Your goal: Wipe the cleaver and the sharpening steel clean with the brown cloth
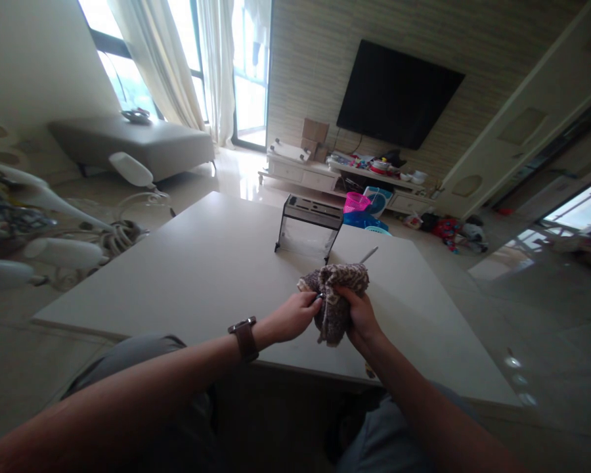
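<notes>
A bunched brown-and-cream cloth (347, 274) is held just above the near part of the white worktop (192, 276), between the 2 hands. It has no clear long axis. A slim pale strip (369, 254) juts from its far right side, slanting away from the person, and a small shiny piece (320, 296) shows at its left side. The left hand (293, 315) comes in from the left, its fingers closed around the shiny piece; the right hand (363, 318) is wrapped round the cloth's right side, thumb pressed into the folds. Both hands are about equally near. Just beyond stands a clear-fronted frame (308, 233). The cloth hides whatever lies inside, so I cannot tell whether strip and shiny piece are 1 object. The right hand's other fingers are hard to make out.
</notes>
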`<state>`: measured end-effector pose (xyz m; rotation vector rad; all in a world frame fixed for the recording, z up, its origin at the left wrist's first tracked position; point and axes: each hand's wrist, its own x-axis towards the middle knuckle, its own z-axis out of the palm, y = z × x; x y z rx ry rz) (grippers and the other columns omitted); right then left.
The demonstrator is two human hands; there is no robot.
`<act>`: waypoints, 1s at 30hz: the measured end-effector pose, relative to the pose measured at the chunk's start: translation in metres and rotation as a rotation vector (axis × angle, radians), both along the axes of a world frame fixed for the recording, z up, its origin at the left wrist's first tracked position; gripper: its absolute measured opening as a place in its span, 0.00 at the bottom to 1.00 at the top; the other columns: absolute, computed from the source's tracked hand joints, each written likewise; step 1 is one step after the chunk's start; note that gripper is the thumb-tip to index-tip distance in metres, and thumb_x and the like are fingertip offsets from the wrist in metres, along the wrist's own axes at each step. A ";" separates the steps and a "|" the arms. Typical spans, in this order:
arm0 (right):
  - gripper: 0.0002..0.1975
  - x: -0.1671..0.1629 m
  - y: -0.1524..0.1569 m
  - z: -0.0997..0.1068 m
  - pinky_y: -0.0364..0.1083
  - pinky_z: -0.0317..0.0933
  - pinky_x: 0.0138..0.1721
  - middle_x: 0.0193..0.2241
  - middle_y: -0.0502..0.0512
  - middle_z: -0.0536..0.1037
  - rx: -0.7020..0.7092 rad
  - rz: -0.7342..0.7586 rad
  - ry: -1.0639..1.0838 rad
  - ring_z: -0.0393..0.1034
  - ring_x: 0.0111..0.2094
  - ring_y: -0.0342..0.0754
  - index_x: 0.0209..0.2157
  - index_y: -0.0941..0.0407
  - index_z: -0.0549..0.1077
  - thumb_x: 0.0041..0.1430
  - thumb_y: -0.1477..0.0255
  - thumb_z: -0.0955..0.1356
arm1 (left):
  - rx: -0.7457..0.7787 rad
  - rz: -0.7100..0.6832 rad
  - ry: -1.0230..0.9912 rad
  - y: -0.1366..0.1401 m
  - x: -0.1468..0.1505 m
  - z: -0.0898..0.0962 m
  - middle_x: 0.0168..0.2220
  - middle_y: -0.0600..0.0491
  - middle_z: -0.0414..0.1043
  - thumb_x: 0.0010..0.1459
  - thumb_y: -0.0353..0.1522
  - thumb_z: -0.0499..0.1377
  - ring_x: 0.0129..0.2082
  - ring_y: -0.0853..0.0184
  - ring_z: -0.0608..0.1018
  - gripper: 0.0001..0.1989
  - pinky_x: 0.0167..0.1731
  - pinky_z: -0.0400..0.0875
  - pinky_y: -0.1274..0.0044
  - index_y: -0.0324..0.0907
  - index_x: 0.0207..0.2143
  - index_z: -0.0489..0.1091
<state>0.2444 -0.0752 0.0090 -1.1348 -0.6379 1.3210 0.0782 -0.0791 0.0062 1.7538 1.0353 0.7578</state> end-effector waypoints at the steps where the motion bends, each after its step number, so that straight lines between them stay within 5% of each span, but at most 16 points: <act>1: 0.20 0.000 0.000 0.000 0.48 0.71 0.32 0.27 0.53 0.84 -0.001 0.000 -0.001 0.77 0.28 0.51 0.35 0.59 0.80 0.36 0.69 0.80 | 0.000 0.000 0.005 0.000 0.000 0.000 0.33 0.49 0.75 0.67 0.44 0.49 0.32 0.65 0.71 0.22 0.34 0.66 0.75 0.38 0.34 0.74; 30: 0.20 -0.002 0.001 -0.001 0.46 0.71 0.30 0.27 0.53 0.84 -0.006 0.011 0.011 0.76 0.26 0.49 0.34 0.59 0.80 0.35 0.69 0.80 | -0.004 0.014 0.055 0.000 -0.001 -0.002 0.32 0.49 0.74 0.67 0.44 0.48 0.31 0.65 0.70 0.21 0.33 0.64 0.74 0.39 0.32 0.71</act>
